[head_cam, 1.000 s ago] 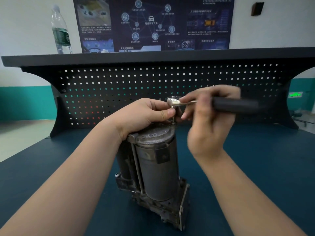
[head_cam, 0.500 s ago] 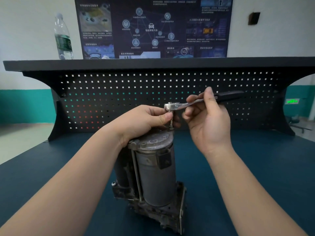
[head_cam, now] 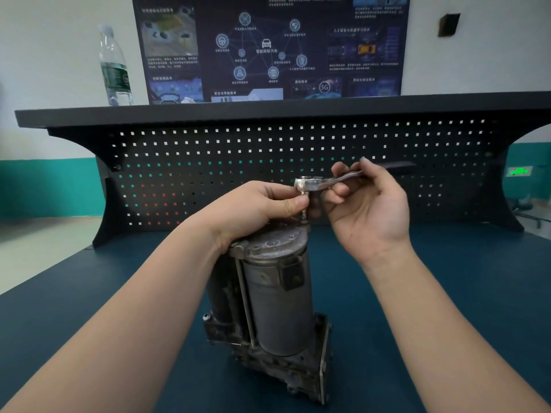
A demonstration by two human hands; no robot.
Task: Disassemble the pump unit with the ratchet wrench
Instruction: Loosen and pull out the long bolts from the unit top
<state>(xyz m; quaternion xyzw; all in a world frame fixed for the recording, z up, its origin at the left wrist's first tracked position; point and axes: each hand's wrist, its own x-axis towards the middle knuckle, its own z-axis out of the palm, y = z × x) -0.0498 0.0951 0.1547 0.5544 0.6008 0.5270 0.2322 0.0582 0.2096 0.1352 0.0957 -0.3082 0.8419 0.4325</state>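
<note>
The grey, worn pump unit (head_cam: pixel 274 296) stands upright on the dark blue bench top, its round cap facing up. A ratchet wrench (head_cam: pixel 328 180) hovers over the cap's right edge, its silver head set on a thin bit that reaches down to a bolt there. My left hand (head_cam: pixel 256 208) rests on the cap and pinches the bit just under the wrench head. My right hand (head_cam: pixel 368 204) holds the silver shank between thumb and fingers, palm turned toward me. The black handle points right behind that hand.
A black pegboard back panel (head_cam: pixel 208 174) with a shelf rises behind the pump. A clear water bottle (head_cam: pixel 114 67) stands on the shelf at left. A dark poster (head_cam: pixel 268 46) hangs on the wall. The blue bench top (head_cam: pixel 462 293) spreads to both sides.
My right hand has slid from the black handle to the silver shank near the head and turned palm up. The wrench handle swung slightly back. My left hand stays pinched at the bit.
</note>
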